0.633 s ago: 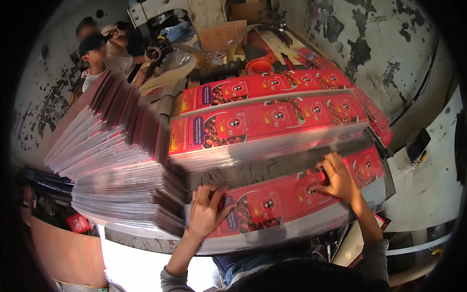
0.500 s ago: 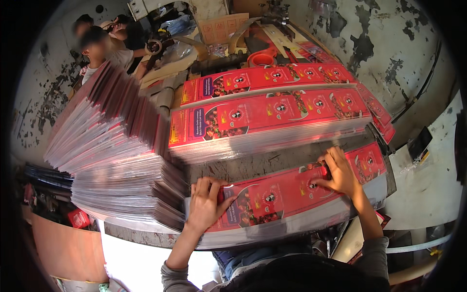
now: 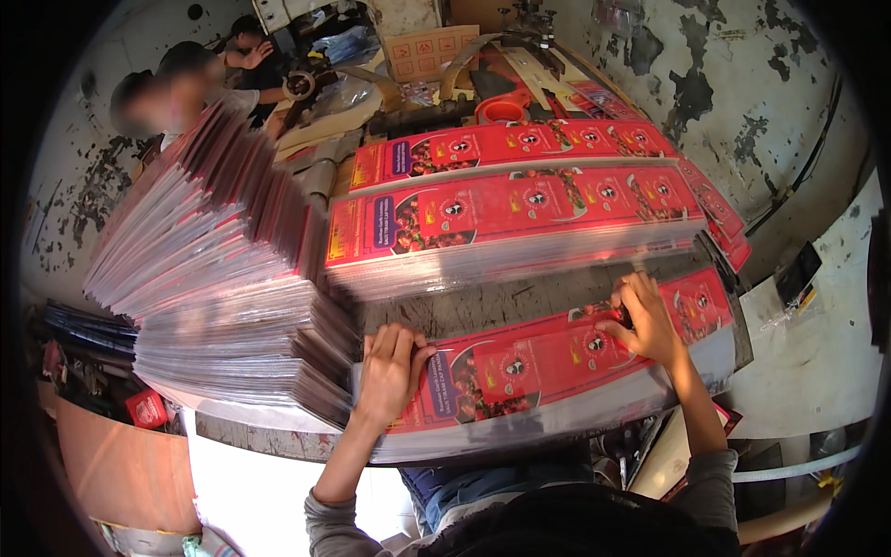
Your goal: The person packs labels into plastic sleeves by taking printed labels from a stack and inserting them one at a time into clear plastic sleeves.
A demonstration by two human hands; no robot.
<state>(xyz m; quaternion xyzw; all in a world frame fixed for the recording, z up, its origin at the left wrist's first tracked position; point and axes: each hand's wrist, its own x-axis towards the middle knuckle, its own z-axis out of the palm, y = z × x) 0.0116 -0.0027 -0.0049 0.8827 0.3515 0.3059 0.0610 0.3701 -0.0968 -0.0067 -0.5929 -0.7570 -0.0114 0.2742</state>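
Directly before me lies a long stack of red printed plastic packaging sheets (image 3: 520, 371) with clear edges. At its left end, my left hand (image 3: 392, 371) has its fingers bent over the far edge and its thumb beside them. Farther right, my right hand (image 3: 645, 320) hooks curled fingers over the same far edge, with the thumb on the top sheet. Both hands are closed on the stack's edge; their fingertips are partly hidden. Beyond it rests a thicker red stack (image 3: 529, 209), with another red stack (image 3: 520, 146) behind.
A tall fanned pile of sheets (image 3: 232, 348) leans at the left of the dark, scratched table (image 3: 464, 311). An orange tape roll (image 3: 502, 111) and a cardboard box (image 3: 432, 53) sit at the back. Other people (image 3: 181, 88) are at the far left.
My left hand has shifted slightly left and away from me, its thumb drawn closer to the fingers. My right hand stays at nearly the same place. People at the far left have moved.
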